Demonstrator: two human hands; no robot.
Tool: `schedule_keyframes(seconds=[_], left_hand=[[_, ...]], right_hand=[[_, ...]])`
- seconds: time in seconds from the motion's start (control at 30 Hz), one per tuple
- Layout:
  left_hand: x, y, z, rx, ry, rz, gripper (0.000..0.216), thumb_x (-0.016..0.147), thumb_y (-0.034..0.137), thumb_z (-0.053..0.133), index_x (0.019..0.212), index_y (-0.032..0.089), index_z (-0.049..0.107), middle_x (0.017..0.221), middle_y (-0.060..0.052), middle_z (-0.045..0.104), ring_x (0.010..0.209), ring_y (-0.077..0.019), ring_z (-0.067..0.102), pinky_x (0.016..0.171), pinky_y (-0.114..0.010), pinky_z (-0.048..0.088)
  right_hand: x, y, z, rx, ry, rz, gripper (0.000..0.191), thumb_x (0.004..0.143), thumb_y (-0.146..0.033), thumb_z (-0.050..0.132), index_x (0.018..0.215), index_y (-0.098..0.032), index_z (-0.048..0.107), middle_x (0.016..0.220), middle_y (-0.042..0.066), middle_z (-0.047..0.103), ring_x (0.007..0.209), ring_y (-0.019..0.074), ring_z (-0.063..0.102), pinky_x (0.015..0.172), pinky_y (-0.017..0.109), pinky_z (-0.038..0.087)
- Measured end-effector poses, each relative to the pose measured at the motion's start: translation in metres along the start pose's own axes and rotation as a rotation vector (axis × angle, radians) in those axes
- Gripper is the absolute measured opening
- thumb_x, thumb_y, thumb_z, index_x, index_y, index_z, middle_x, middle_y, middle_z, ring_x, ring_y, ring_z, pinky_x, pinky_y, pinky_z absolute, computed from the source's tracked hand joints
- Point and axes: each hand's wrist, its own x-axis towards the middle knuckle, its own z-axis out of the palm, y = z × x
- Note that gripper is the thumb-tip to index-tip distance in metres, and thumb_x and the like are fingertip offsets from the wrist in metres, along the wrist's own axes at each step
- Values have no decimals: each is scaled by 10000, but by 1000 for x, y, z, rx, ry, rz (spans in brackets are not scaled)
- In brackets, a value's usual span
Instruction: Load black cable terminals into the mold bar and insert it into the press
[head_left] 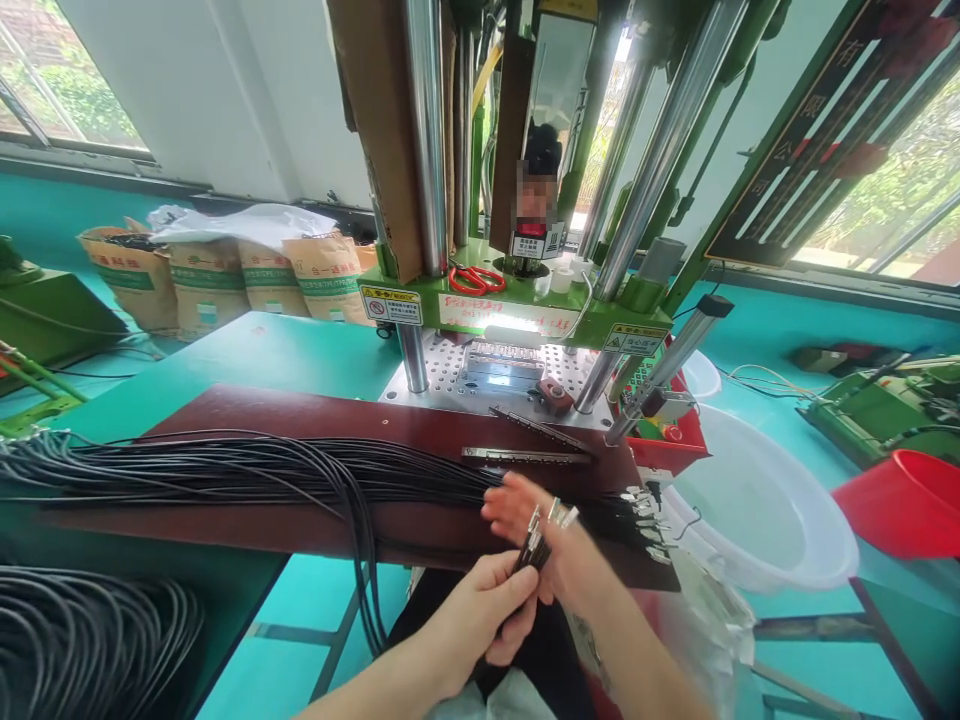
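Left hand [496, 602]: grip closed, thumb and curled fingers pinching a small bundle of black connector ends [531, 552], silver metal tips pointing up and away from the person. Right hand [576, 565]: grip spread, fingers extended and palm alongside the metal tips; cannot tell whether the palm bears any weight. Both hands sit in front of the near edge of the dark red-brown surface [442, 527]. Black cables [247, 468] run lengthwise along it, some looping over the near edge, with further silver connectors [646, 520] gathered at its right end. Two slotted metal strips [525, 456] lie beyond the hands, angled to each other and nearly meeting at the right. Behind them stands a green press [555, 318]; its perforated metal plate [442, 370] carries a mould block [501, 372], and red-handled scissors [477, 281] lie on the green crosspiece above. White tub [806, 560] at right; coiled black cable [97, 640] at lower left.
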Motion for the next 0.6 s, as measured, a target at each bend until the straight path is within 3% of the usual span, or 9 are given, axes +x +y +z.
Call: schedule_keyframes(seconds=[0.1, 0.2, 0.27, 0.43, 0.5, 0.6], left_hand=[[8, -6, 2, 72, 26, 10, 419, 763, 531, 536, 807, 115, 515, 431, 47, 349, 317, -40, 222, 342, -171, 135], [10, -2, 1, 83, 28, 25, 421, 768, 519, 534, 812, 100, 521, 478, 12, 431, 323, -54, 323, 339, -161, 192], [11, 1, 0, 28, 27, 18, 431, 757, 526, 544, 817, 101, 515, 514, 2, 457, 332, -66, 367, 336, -161, 235], [20, -2, -6, -33, 36, -10, 433, 722, 529, 593, 805, 115, 500, 541, 10, 446, 359, -66, 378, 334, -163, 260], [25, -4, -11, -61, 113, 20, 453, 683, 544, 627, 783, 124, 490, 517, 39, 385, 354, -40, 301, 327, -149, 189], [29, -1, -20, -86, 243, 131, 483, 652, 566, 649, 773, 131, 478, 491, 74, 291, 358, -8, 163, 346, -145, 85]], right_hand=[[11, -32, -14, -91, 31, -53, 423, 895, -357, 374, 1296, -242, 444, 1318, 89, 437, 1201, 213, 428, 1032, 427, 290], [14, -52, -12, -492, -95, 157, 420, 887, -374, 415, 1271, -215, 480, 1302, 74, 457, 1211, 198, 413, 1040, 401, 285], [12, -51, -5, -643, -174, 229, 477, 878, -422, 424, 1312, -223, 431, 1325, 66, 431, 1231, 207, 387, 1028, 407, 296], [13, -31, -11, -687, -302, 127, 514, 912, -442, 322, 1384, -238, 297, 1403, 47, 320, 1252, 176, 359, 1040, 368, 285], [22, -29, -28, -906, -206, 84, 485, 925, -397, 299, 1369, -203, 319, 1378, 62, 357, 1242, 156, 368, 1034, 330, 296], [38, -32, -58, -1678, 76, 128, 392, 902, -217, 325, 1266, -132, 446, 1225, 106, 498, 1170, 195, 429, 985, 345, 328]])
